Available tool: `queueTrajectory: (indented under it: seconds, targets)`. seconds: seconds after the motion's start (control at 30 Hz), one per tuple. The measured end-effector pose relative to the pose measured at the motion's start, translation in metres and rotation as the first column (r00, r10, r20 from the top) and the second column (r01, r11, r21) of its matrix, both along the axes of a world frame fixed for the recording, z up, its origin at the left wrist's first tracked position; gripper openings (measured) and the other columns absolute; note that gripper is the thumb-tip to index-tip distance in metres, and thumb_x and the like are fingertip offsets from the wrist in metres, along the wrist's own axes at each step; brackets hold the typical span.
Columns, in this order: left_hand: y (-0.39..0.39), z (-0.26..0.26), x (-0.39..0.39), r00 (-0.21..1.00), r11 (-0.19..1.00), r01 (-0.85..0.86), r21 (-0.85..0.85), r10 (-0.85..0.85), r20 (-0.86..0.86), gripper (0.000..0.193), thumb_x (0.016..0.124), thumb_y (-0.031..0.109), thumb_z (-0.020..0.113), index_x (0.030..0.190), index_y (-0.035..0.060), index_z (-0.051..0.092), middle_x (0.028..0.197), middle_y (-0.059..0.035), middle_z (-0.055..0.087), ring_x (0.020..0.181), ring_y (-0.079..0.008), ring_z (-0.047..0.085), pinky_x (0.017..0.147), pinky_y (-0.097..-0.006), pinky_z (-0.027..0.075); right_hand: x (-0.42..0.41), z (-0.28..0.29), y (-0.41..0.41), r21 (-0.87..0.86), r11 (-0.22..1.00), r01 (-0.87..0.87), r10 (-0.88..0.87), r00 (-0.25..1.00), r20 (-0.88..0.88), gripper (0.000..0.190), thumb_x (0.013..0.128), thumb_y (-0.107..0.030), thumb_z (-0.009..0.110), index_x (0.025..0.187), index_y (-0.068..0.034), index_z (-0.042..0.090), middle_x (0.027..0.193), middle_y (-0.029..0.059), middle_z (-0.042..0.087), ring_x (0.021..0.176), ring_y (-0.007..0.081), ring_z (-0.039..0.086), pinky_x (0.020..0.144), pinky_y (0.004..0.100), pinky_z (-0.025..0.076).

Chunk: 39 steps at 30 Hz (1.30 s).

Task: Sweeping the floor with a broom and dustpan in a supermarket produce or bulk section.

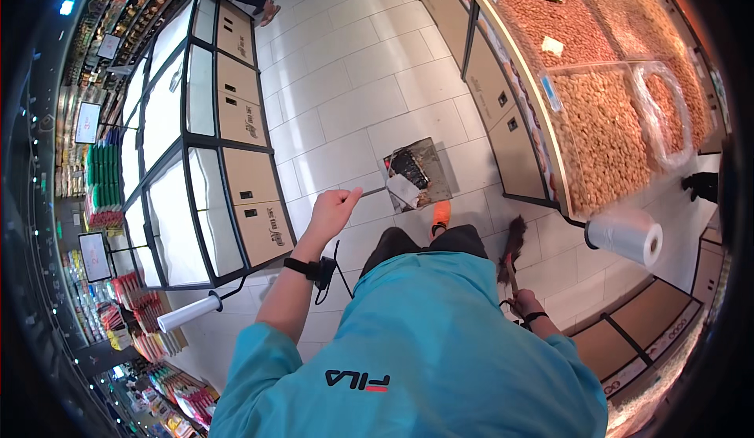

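My left hand (334, 213) is closed around the handle of a long-handled dustpan (439, 170), whose thin rod runs right from my fist to the pan. The pan rests on the floor tiles just ahead of my orange shoe and holds dark debris and a pale, paper-like scrap (404, 191). Low on my right side, my right hand (527, 303) grips the handle of a broom with dark bristles (514, 243). The broom head is beside my leg, apart from the dustpan. Both wrists wear black bands.
Cabinets with white-lined bins (253, 202) line the left. Open bins of nuts (595, 131) stand at the right, with a plastic bag roll (624, 239) at their near corner. Another bag roll (191, 312) projects at lower left. A person's leg and shoe (268, 14) show at the top.
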<state>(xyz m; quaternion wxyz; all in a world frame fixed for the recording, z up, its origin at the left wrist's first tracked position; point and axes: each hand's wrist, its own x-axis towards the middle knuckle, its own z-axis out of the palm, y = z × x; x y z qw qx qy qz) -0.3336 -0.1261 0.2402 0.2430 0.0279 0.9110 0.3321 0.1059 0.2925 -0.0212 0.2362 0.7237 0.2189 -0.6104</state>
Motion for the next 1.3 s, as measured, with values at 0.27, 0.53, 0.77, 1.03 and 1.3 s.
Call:
queueTrajectory:
  seconds: [0.27,0.53,0.77,1.03,1.3]
  targets:
    - [0.004,-0.013,-0.088,1.0,0.996,0.017,0.087,-0.016,-0.003,0.049,0.092,0.036,0.061,0.06,-0.0006,0.055,0.051,-0.0065,0.048,0.048,-0.015,0.044,0.049,-0.0322,0.038,-0.049,0.02,-0.03,0.019,0.999,-0.051,0.05,0.998,0.047,0.015,0.094,-0.013,0.051,0.104,-0.003,0.046,0.074,0.0119,0.052,0.058,0.0233,0.06,0.042,0.029,0.049]
    - [-0.024,-0.039,-0.197,0.941,0.936,-0.236,0.261,0.153,0.302,0.039,0.094,0.026,0.058,0.06,0.0118,0.046,0.054,0.002,0.042,0.054,-0.0104,0.054,0.051,-0.026,0.048,-0.089,-0.036,-0.106,0.276,0.894,0.352,-0.361,0.932,-0.021,0.008,0.093,-0.015,0.051,0.097,-0.008,0.054,0.073,0.0094,0.054,0.059,0.0228,0.06,0.042,0.0311,0.05]
    - [-0.078,-0.028,-0.298,0.889,0.953,-0.212,0.218,0.096,0.448,0.037,0.096,0.029,0.052,0.064,0.0145,0.04,0.056,0.0014,0.038,0.056,-0.0138,0.056,0.054,-0.0326,0.055,-0.209,-0.059,-0.162,0.525,0.277,-0.805,0.857,0.454,0.244,0.005,0.064,-0.006,0.062,0.065,-0.008,0.066,0.071,0.0161,0.066,0.066,0.0325,0.067,0.056,0.0404,0.054]
    - [-0.167,-0.042,-0.377,0.87,0.983,-0.17,0.074,0.114,0.479,0.031,0.094,0.031,0.046,0.069,0.0134,0.041,0.062,-0.0009,0.042,0.062,-0.0158,0.056,0.053,-0.0345,0.055,-0.353,-0.005,-0.242,0.518,0.291,-0.805,0.826,0.484,0.289,0.016,0.069,-0.006,0.064,0.081,-0.005,0.074,0.083,0.0189,0.07,0.082,0.0327,0.07,0.071,0.0393,0.056]
    - [-0.258,-0.098,-0.421,0.826,0.946,-0.319,0.064,0.245,0.507,0.027,0.094,0.031,0.046,0.072,0.0172,0.041,0.064,0.0005,0.039,0.061,-0.0182,0.052,0.059,-0.0467,0.051,-0.377,0.039,-0.281,0.429,0.902,-0.047,0.092,0.992,-0.085,0.017,0.086,-0.007,0.061,0.078,0.007,0.06,0.051,0.0088,0.051,0.038,0.0214,0.052,0.033,0.0361,0.034]
